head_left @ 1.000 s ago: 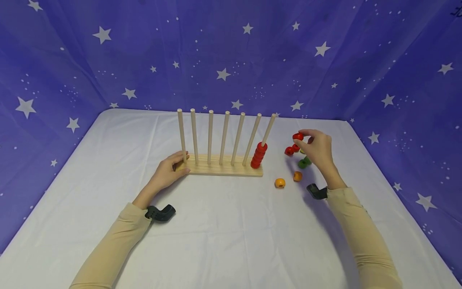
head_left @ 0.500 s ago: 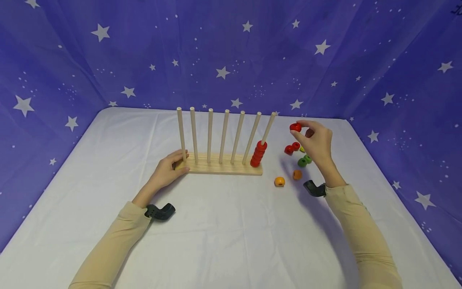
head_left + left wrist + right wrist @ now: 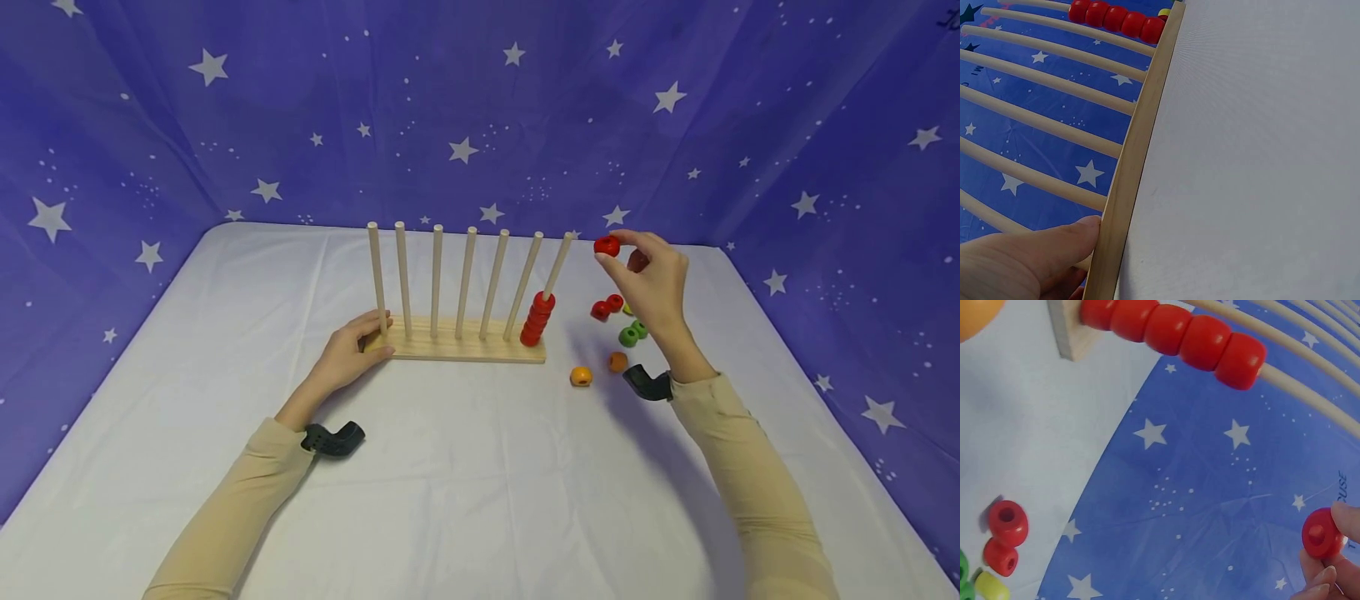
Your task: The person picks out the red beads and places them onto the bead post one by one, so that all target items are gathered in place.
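A wooden peg rack (image 3: 450, 346) stands on the table, with several upright dowels along its base. Red beads (image 3: 537, 320) are stacked on its rightmost dowel; the other dowels carry none. My left hand (image 3: 347, 354) grips the left end of the base, thumb in front and fingers behind. In the left wrist view the thumb (image 3: 1054, 250) presses the base's edge. Between thumb and forefinger, my right hand (image 3: 654, 279) pinches a red bead (image 3: 606, 246), raised to the right of the rightmost dowel's top. The bead's hole (image 3: 1316, 534) shows in the right wrist view.
Loose on the table to the right lie two red beads (image 3: 602, 311), a partly hidden yellow bead (image 3: 628, 308), two green beads (image 3: 628, 337) and two orange beads (image 3: 581, 377). A blue starry cloth (image 3: 420, 108) rises behind the white table (image 3: 450, 483).
My right hand has lifted the red bead away from the loose beads, up and slightly left toward the rack. The left hand stays on the base.
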